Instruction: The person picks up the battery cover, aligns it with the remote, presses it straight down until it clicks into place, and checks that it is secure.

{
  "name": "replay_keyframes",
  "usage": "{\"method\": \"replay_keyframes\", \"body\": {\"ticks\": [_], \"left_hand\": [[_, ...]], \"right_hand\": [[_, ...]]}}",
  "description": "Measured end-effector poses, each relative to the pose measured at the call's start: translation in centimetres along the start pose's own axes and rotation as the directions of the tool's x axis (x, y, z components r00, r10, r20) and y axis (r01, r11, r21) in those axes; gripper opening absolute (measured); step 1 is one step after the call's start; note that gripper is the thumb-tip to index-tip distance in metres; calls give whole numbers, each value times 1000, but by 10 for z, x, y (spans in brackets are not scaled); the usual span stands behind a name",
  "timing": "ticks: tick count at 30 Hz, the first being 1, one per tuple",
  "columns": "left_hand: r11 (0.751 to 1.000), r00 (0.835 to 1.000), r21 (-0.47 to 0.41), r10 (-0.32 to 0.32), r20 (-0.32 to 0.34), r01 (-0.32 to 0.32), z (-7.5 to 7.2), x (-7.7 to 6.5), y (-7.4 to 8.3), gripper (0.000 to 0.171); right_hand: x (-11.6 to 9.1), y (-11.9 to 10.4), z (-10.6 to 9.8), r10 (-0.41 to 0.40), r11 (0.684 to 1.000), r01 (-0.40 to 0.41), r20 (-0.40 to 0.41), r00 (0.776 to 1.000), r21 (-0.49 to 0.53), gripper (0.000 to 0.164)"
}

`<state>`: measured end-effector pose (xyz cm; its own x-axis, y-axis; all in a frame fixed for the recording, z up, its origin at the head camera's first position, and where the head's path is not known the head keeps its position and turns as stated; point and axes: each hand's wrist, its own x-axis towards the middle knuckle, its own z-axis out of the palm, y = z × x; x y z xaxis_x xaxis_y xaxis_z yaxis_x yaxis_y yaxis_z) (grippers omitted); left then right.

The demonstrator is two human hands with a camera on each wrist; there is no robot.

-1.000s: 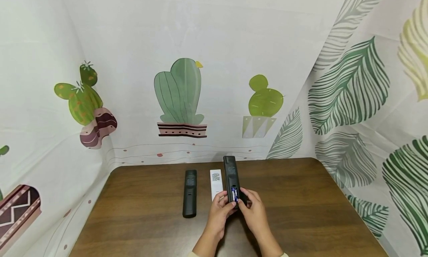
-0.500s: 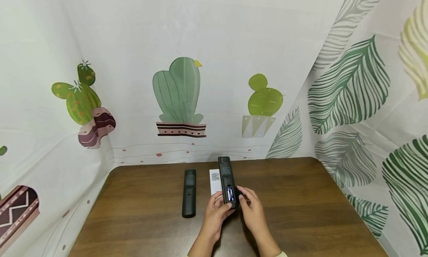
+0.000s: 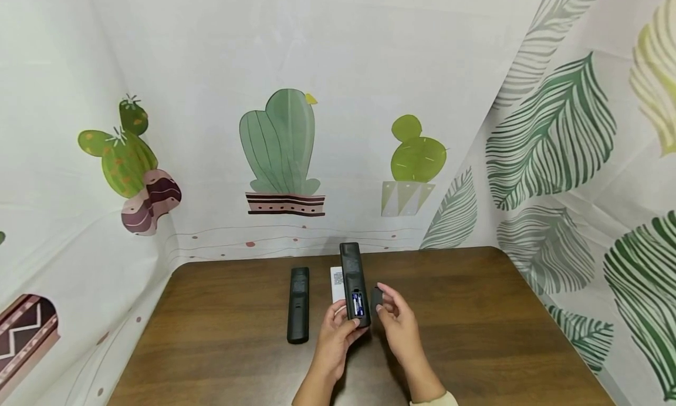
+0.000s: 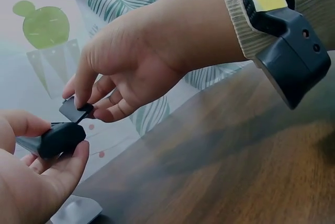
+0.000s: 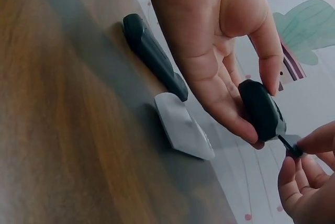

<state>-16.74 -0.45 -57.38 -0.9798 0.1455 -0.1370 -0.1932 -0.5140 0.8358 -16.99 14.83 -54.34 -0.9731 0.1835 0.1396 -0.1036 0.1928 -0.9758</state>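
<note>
My left hand [image 3: 333, 341] grips the lower end of a black remote control [image 3: 351, 271], its back turned up and its far end raised. Two blue batteries [image 3: 358, 304] lie side by side in its uncovered battery compartment. Just to the right, my right hand [image 3: 402, 327] pinches a small black battery cover [image 3: 377, 298] between thumb and fingers. In the head view a narrow gap separates cover and remote. The left wrist view shows the cover [image 4: 75, 110] close above the remote's end [image 4: 62, 139].
Behind the held remote, a white remote control [image 3: 336, 284] lies on the brown wooden table [image 3: 222, 335], partly hidden. Another black remote control [image 3: 298, 306] lies further left, back up. A printed cloth [image 3: 348, 159] hangs behind the table's far edge.
The battery cover has come away from the remote, to its right, in my right hand. My left hand has shifted the remote leftward, and the batteries now show fully.
</note>
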Motion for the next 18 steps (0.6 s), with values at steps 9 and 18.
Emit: {"method": "replay_keyframes", "body": {"ticks": [9,18], "left_hand": [[1000,1000,-3,1,-6,-1,-2,-1,4,64],[1000,1000,0,-3,-5,3,-3,1,6,63]], "right_hand": [[2,-5,6,-2,997,-1,41,999,73,47],[3,-11,12,-66,988,55,81,995,141,43]]}}
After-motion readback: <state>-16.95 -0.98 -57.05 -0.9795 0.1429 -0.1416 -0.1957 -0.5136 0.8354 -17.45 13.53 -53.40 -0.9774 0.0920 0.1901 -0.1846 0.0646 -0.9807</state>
